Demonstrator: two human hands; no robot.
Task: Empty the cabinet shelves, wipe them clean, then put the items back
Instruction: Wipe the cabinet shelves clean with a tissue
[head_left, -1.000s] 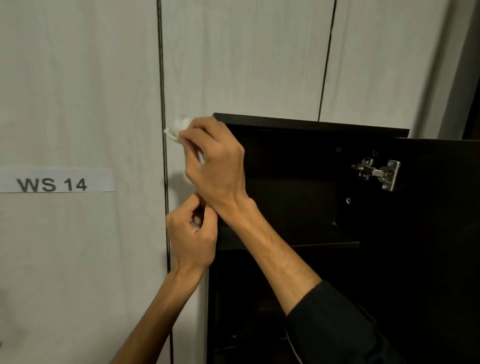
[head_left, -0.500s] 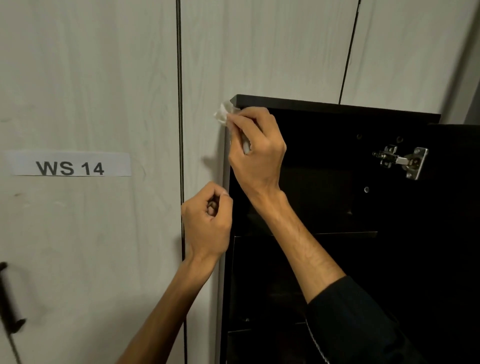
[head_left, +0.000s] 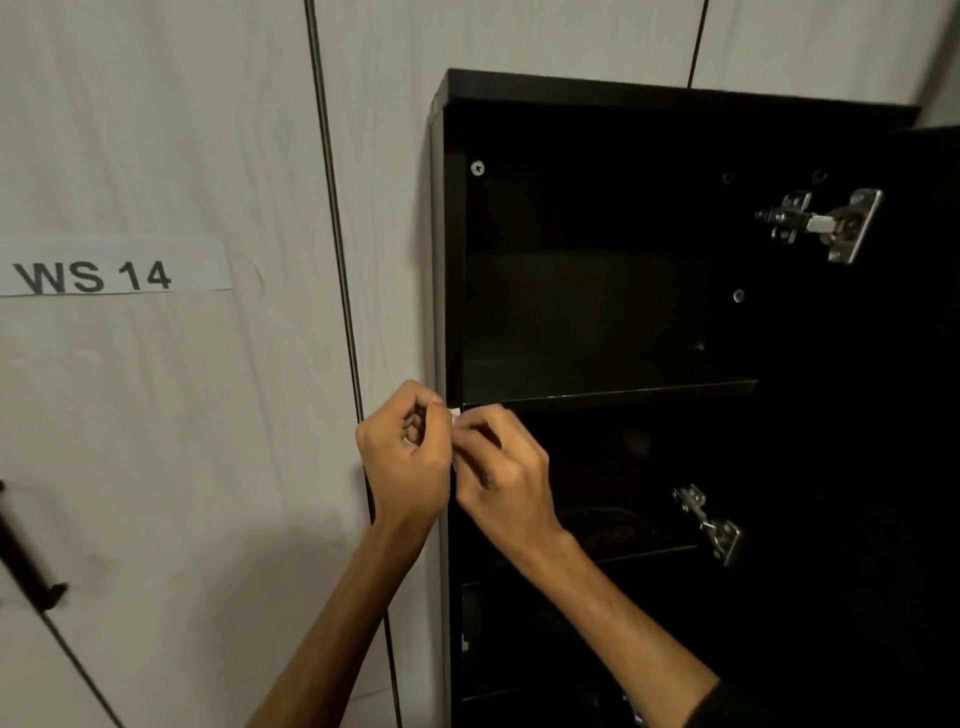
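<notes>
We saw both hands meeting at the left front edge of the black cabinet (head_left: 597, 96), level with its upper shelf (head_left: 608, 391). Right hand (head_left: 501, 467) pinched a small white wipe (head_left: 455, 415). Left hand (head_left: 408, 457) was curled, touching it; grip unclear. Upper shelf looked bare.

Both hands (head_left: 452, 457) pinch a white wipe (head_left: 455, 414) at the cabinet (head_left: 441, 260) edge.

Two bare forearms enter from below, ending in the left hand (head_left: 405, 457) and the right hand (head_left: 506, 473) — no rings or watch visible. Only the right arm shows clothing — a dark sleeve (head_left: 727, 709) at the lower edge.
</notes>
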